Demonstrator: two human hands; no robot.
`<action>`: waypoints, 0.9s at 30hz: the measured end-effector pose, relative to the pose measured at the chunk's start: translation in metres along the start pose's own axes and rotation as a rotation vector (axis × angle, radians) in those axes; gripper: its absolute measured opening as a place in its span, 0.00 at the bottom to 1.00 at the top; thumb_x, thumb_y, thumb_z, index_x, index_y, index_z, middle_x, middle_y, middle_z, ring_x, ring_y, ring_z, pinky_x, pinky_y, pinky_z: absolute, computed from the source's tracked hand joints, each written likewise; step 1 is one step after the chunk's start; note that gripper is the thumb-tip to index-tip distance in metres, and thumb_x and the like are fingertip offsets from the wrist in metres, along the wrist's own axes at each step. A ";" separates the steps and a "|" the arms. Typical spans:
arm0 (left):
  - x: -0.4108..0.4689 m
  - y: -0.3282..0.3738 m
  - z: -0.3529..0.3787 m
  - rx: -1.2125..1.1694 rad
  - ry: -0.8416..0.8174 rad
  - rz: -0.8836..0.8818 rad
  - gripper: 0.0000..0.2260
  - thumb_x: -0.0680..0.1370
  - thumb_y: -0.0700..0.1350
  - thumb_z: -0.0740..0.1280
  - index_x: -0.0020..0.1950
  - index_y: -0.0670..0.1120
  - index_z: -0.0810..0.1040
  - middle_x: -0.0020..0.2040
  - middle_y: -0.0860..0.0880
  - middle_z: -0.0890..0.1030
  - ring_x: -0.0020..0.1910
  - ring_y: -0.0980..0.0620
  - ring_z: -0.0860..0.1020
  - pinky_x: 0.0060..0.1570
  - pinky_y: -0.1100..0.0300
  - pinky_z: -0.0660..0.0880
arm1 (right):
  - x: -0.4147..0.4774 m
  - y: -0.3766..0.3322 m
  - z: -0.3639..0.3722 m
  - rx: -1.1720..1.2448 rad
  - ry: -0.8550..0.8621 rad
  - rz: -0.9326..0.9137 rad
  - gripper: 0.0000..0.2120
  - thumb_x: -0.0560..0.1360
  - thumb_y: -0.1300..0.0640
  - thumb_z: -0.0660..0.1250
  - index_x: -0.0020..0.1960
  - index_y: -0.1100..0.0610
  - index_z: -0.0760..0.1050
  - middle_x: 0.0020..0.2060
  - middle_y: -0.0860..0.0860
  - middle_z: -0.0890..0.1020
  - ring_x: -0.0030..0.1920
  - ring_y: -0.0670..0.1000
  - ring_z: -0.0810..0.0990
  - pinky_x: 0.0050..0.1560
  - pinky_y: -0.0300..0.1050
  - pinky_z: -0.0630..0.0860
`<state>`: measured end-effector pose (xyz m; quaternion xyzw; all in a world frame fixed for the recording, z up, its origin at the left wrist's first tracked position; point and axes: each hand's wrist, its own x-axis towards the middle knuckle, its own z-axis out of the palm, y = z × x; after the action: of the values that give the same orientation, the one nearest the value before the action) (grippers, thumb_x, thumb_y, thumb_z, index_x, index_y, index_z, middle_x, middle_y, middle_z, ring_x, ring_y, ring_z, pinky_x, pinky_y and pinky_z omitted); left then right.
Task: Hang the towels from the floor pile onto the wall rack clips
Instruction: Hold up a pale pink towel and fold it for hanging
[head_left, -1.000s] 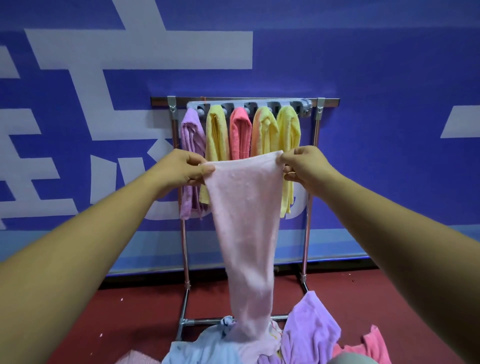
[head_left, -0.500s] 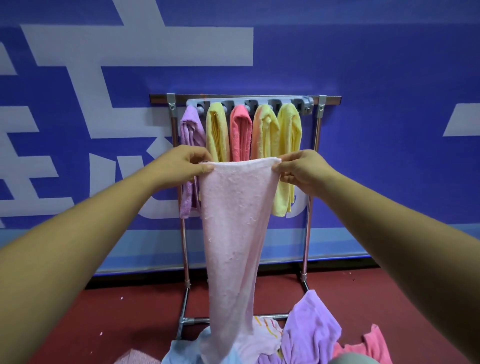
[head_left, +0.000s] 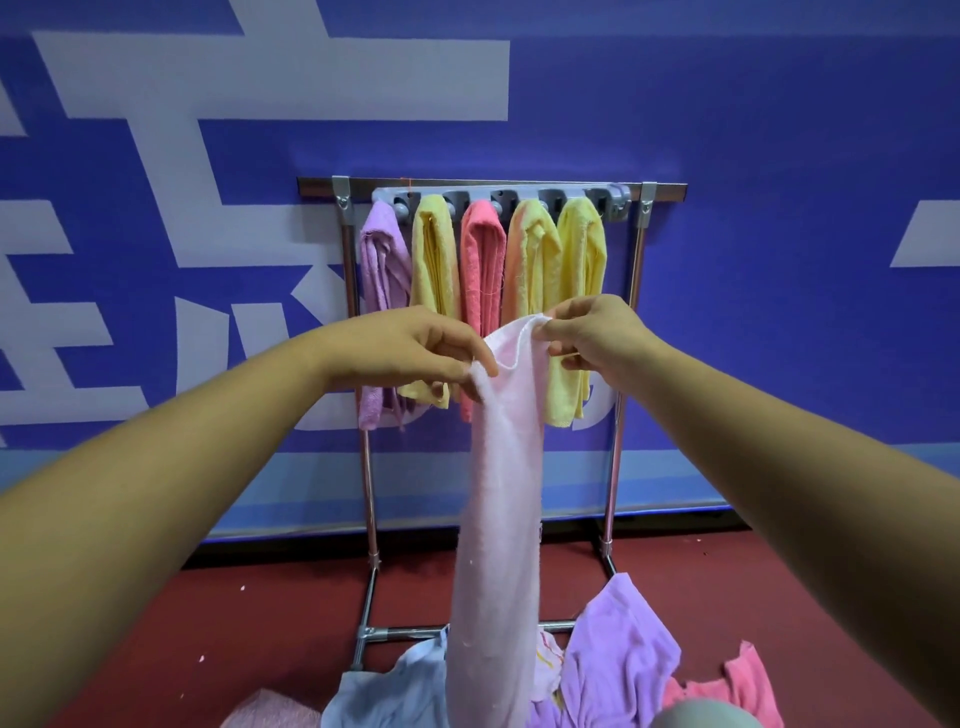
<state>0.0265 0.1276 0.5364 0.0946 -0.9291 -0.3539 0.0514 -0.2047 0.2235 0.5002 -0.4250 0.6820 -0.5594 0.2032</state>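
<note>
A pale pink towel (head_left: 498, 519) hangs long in front of me, its top edge gathered between both hands. My left hand (head_left: 415, 348) pinches the left part of that edge; my right hand (head_left: 597, 332) pinches the right corner, close beside it. Behind them a grey clip rack (head_left: 618, 200) on a metal stand holds several towels: purple (head_left: 382, 260), yellow (head_left: 434, 260), coral pink (head_left: 483, 260), peach-yellow (head_left: 532, 260) and yellow (head_left: 582, 249). The floor pile (head_left: 618, 660) of purple, light blue and pink towels lies at the stand's foot.
The metal stand (head_left: 615, 467) rests on a red floor against a blue and white wall. Its base bar (head_left: 400, 632) runs just behind the pile. A grey rounded thing (head_left: 701, 717) shows at the bottom edge.
My hands have come together, bunching the pink towel's top edge from a wide spread into a narrow fold. The towel's lower end has lifted off the pile a little.
</note>
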 end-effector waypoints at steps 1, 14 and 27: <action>0.002 0.000 0.001 0.039 0.034 0.015 0.09 0.80 0.41 0.66 0.58 0.48 0.82 0.52 0.48 0.85 0.54 0.49 0.83 0.60 0.51 0.78 | -0.001 0.000 0.000 -0.006 -0.007 -0.006 0.03 0.73 0.62 0.74 0.45 0.59 0.81 0.37 0.52 0.81 0.37 0.48 0.81 0.41 0.44 0.79; 0.009 0.003 0.011 -0.051 0.193 0.175 0.08 0.77 0.44 0.68 0.55 0.45 0.83 0.56 0.48 0.83 0.58 0.50 0.79 0.60 0.61 0.76 | 0.001 0.004 0.000 0.084 0.028 0.050 0.06 0.72 0.64 0.76 0.39 0.62 0.79 0.25 0.49 0.77 0.28 0.47 0.77 0.36 0.41 0.79; 0.021 -0.014 0.013 0.192 0.579 0.059 0.02 0.75 0.52 0.73 0.45 0.59 0.83 0.42 0.54 0.83 0.45 0.56 0.80 0.49 0.56 0.77 | -0.011 -0.006 0.025 0.221 -0.230 -0.200 0.07 0.76 0.73 0.66 0.52 0.65 0.75 0.37 0.63 0.79 0.34 0.55 0.81 0.41 0.49 0.83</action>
<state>0.0054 0.1209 0.5183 0.1691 -0.9073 -0.2212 0.3150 -0.1775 0.2175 0.4964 -0.5269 0.5428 -0.5962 0.2687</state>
